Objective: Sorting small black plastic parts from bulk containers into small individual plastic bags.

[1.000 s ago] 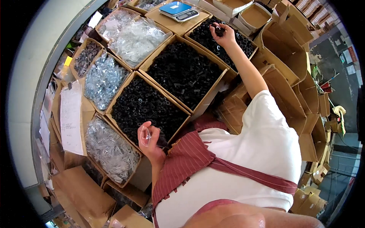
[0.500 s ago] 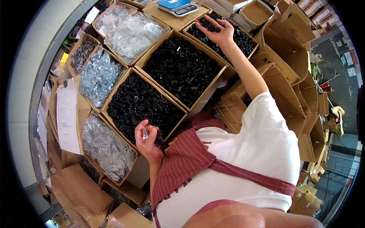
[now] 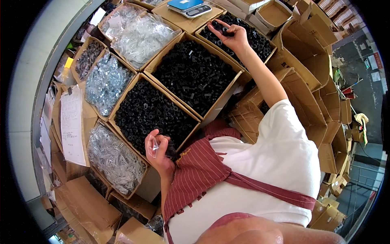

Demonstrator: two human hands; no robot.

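Observation:
My right hand (image 3: 239,39) is palm up over the far-right box of black rings (image 3: 260,45). Several small black round rubber-like pieces (image 3: 219,27) lie in its curled fingers. Close to my apron, my left hand (image 3: 163,159) is closed on a small clear plastic bag (image 3: 153,147), at the near edge of a box of black washer-like rings (image 3: 150,112). What the bag holds, if anything, I cannot make out. Between the hands stands a larger box of small black blocky parts (image 3: 195,73).
To the left are boxes of clear bagged parts (image 3: 142,38), bluish bagged metal pieces (image 3: 106,81) and bagged pale screw-like pieces (image 3: 115,158). A scale with a blue top (image 3: 190,8) sits at the back. Cardboard boxes (image 3: 300,97) stack up at right; a written sheet (image 3: 72,126) hangs at left.
My right hand's fingers have curled in and the black pieces have shifted toward the fingertips. My left hand stays nearly still with the bag.

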